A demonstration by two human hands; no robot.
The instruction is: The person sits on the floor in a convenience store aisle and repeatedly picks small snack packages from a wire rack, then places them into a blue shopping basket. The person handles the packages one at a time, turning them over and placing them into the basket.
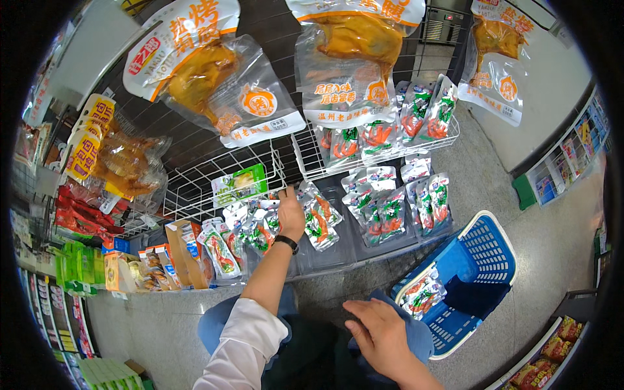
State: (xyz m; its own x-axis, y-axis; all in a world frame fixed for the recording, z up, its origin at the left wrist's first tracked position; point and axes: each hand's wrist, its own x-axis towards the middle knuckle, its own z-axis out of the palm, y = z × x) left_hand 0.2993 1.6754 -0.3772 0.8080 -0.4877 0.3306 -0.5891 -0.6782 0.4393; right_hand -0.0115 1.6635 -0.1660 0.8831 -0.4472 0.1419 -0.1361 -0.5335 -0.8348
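Observation:
My left hand (291, 214) reaches up to the front edge of a white wire basket (190, 187), among silver snack pouches. Its fingertips are partly hidden, so a grip cannot be made out. Left of it are upright pouches (261, 234) with green print and red pictures; to its right is a leaning group of similar pouches (319, 219). One green and clear food packet (243, 183) lies in the wire basket. My right hand (378, 331) hovers by my right knee, thumb apart from the fingers, with nothing in it. Beside it, a blue plastic shopping basket (487, 248) contains several silver pouches (424, 295).
Large bagged cooked poultry legs (195, 78) hang overhead. More pouches stand in a second wire basket (375, 156) and a clear shelf tray (331, 258). Open cardboard boxes (187, 253) stand at the left. A dark cloth-like item (480, 297) drapes inside the blue basket.

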